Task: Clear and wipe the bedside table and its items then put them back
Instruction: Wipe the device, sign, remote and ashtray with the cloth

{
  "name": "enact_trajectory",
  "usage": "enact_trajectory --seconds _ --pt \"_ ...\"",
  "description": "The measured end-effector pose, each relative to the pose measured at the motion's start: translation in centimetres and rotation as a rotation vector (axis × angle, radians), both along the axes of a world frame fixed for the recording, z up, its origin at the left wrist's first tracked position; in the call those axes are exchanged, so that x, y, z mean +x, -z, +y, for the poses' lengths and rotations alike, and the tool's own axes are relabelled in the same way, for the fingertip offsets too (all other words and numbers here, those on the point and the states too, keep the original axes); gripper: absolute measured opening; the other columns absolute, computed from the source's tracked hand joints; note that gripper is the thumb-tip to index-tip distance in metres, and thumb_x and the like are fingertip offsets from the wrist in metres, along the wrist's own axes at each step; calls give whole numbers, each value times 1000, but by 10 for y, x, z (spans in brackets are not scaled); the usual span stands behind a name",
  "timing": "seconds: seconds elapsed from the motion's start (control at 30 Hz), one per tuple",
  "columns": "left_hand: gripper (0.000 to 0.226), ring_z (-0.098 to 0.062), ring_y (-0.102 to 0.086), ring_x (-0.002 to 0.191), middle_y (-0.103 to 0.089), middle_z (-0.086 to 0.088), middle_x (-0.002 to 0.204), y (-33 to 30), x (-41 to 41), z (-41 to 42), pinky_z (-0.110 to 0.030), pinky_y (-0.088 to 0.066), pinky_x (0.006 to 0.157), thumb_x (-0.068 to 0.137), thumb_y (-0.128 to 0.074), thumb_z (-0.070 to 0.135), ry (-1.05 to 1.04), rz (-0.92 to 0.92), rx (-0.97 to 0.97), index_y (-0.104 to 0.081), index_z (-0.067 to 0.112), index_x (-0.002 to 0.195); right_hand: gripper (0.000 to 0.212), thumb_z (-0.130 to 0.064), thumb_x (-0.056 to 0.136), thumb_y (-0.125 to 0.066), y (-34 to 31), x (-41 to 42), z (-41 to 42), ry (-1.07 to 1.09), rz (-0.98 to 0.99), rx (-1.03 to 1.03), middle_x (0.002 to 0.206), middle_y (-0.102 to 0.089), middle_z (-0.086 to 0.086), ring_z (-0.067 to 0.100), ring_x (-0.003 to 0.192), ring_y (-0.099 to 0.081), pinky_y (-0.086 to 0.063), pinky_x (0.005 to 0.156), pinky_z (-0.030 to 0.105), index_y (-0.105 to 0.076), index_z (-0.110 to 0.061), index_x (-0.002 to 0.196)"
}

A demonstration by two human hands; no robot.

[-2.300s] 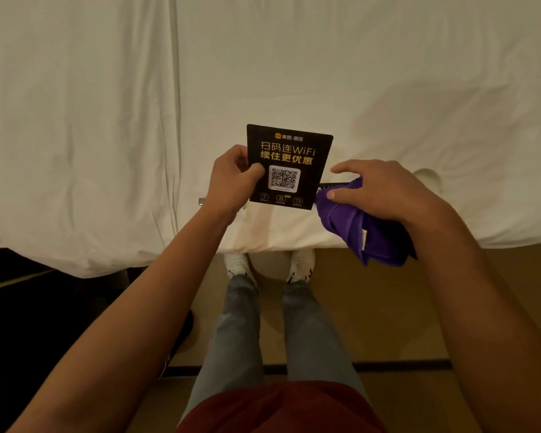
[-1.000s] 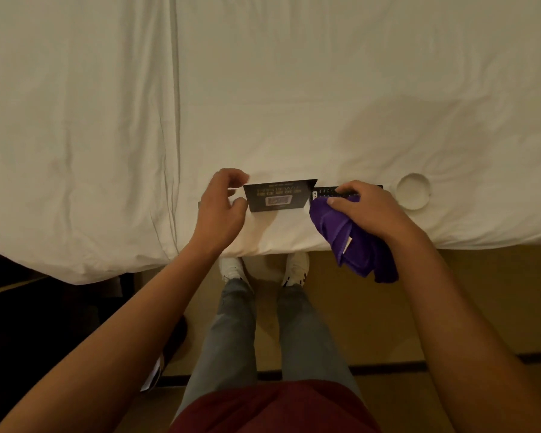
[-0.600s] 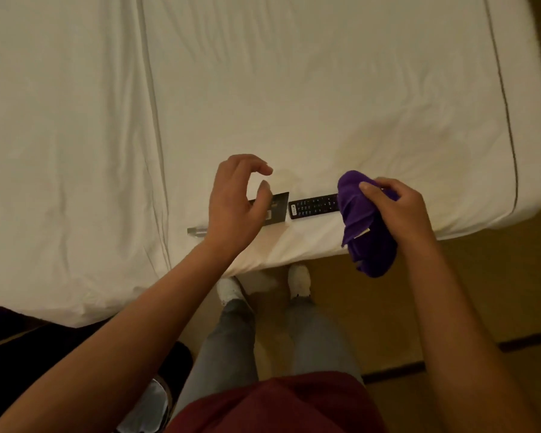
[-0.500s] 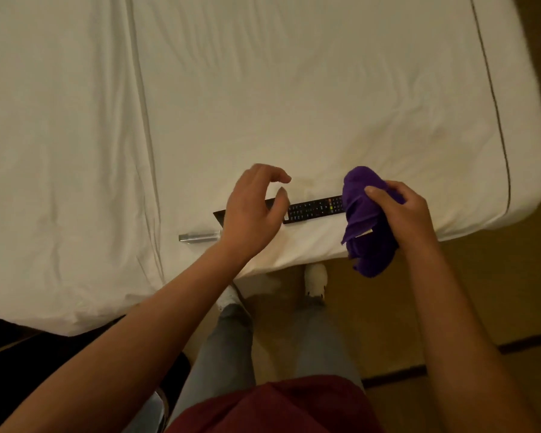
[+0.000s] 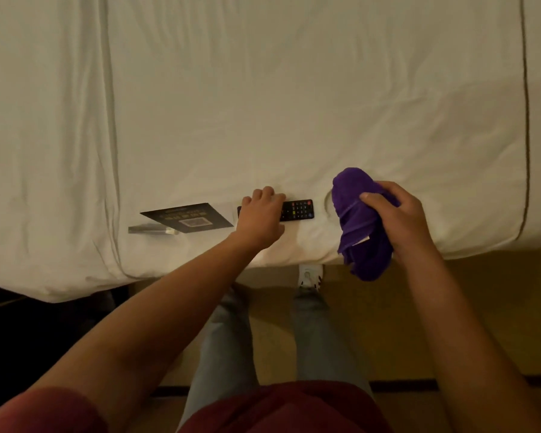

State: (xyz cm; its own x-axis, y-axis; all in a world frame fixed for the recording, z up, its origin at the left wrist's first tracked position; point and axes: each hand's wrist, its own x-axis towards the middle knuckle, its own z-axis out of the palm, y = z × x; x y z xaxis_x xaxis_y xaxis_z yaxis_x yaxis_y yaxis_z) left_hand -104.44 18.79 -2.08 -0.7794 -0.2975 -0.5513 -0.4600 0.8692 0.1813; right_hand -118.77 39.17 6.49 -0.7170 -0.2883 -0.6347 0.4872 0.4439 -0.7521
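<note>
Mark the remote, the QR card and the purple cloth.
remote (image 5: 298,209), head view, on its exposed button end right of the left hand.
QR card (image 5: 188,217), head view, middle of its black face.
purple cloth (image 5: 353,210), head view, bunched part left of the right hand's thumb.

Purple cloth (image 5: 361,226) (white bed sheet (image 5: 294,104))

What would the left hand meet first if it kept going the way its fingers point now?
The left hand already lies over the black remote on the bed, fingers curled at its far edge. Beyond the remote, only bare white sheet shows up the picture. Whether the fingers have gripped the remote is unclear.
</note>
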Motion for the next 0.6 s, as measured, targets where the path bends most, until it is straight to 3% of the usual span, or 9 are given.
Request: enact_trajectory --seconds 0.2,0.37,0.47,0.53,0.6 --pt "51 -36 -49 118 -52 -11 127 15 12 7 -54 -33 107 86 -61 18 14 40 -175 -51 20 136 16 -43 76 -76 8 -14 -5 -60 -6 -30 92 -75 -23 -1 81 -73 -54 61 12 -73 -50 90" --pt "52 -34 -48 116 -51 -10 128 12 2 7 -47 -43 95 85 -61 17 -87 31 -44 -50 20 136 16 -43 77 -75 8 -21 -7 -48 24 -8 91 -75 -22 -2 79 -72 -53 61 11 -73 -48 91" --pt "55 -29 -53 111 -55 -7 123 -12 -2 8 -44 -48 89 81 -68 25 -282 145 63 -55 20 134 13 -34 84 -73 1 -26 -12 -4 50 -29 89 -76 -18 0 78 -73 -54 63 16 -74 -43 92" --pt "55 -19 -59 102 -60 -4 115 -35 -2 11 -38 -52 86 81 -75 27 -588 271 297 -59 20 133 15 -28 85 -72 -9 -29 -22 63 58 -61 91 -77 -15 3 81 -74 -56 66 20 -77 -39 93" --pt "51 -9 -67 92 -68 2 102 -59 -1 11 -33 -57 84 85 -78 29 -928 380 740 -63 19 133 19 -24 84 -70 -22 -33 -36 110 81 -96 93 -78 -14 5 84 -74 -57 69 23 -78 -38 94"
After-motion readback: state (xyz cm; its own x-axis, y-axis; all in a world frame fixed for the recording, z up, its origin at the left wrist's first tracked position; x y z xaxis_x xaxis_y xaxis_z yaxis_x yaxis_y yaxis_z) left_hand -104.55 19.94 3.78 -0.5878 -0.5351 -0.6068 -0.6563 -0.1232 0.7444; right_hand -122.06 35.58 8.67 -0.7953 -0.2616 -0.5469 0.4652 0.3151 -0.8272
